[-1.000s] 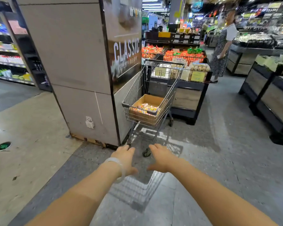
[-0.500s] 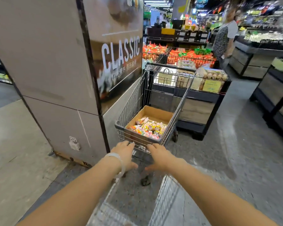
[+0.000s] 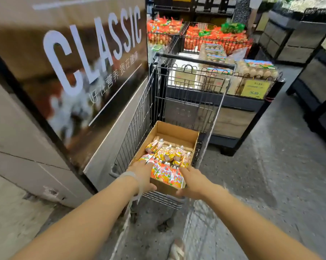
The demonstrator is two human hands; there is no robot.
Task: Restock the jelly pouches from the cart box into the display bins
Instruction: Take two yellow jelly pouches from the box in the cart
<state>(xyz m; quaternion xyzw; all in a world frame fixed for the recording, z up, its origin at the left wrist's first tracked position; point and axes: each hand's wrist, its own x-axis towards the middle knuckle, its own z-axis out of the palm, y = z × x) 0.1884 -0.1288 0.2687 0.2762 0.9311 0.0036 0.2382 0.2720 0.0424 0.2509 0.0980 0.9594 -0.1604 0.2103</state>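
A wire shopping cart [image 3: 137,132] stands just in front of me, beside a pillar. Inside it lies an open cardboard box [image 3: 177,133] with several yellow and orange jelly pouches [image 3: 169,153] piled in its near half. My left hand [image 3: 142,177] sits at the box's near left corner, fingers stretched over the edge onto the pouches and thumb against the front wall. At the near right corner is my right hand [image 3: 192,182], fingers spread and thumb low. Neither hand has closed on anything.
A pillar with a "CLASSIC" sign [image 3: 87,59] flanks the cart on the left. Ahead stands a dark display stand [image 3: 233,117] with egg cartons and wire bins of orange net bags [image 3: 214,38]. More dark stands [image 3: 320,87] line the right side across a grey floor aisle.
I have walked up to the cart. Both hands went from reaching over the floor to the near end of the cart and now rest at the box's near corners.
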